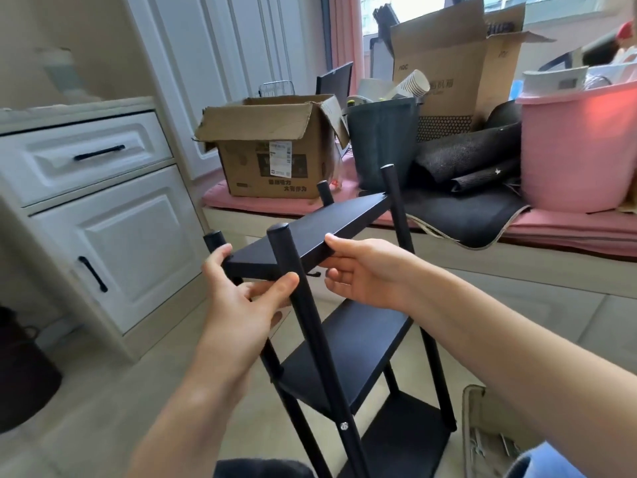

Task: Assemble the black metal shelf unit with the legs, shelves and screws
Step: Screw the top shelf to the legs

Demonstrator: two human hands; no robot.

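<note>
Your left hand and right hand grip the near edge of the flat black metal top shelf, either side of the round black front leg; the shelf's length runs away from you, rightward.

The top shelf of the black shelf unit is gripped at its near corner by the left hand and along its near edge by the right hand. Between the two grips a leg is seen, a screw showing lower down.
</note>
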